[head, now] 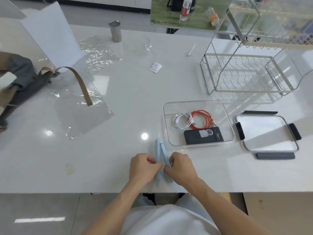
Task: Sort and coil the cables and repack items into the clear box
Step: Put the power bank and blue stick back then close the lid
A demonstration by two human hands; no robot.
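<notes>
Pale blue folded item (160,154) near the bench's (118,116) front edge, gripped by both hands: left hand (144,167) and right hand (180,167) curl round it, hiding its middle; what it is, unclear. Beyond, clear box (227,116) holds coiled white cable (182,121), coiled orange cable (202,119), black power bank (204,135). Lid (266,131) lies beside the box's right.

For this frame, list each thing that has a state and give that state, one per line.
Clear box: open, lid off.
Lid: flat on the table, right of the box.
White cable: coiled, in the box.
Orange cable: coiled, in the box.
Black power bank: flat in the box.
Blue item: on the table, outside the box, gripped by both hands.
Left hand: gripping it.
Right hand: gripping it.
</notes>
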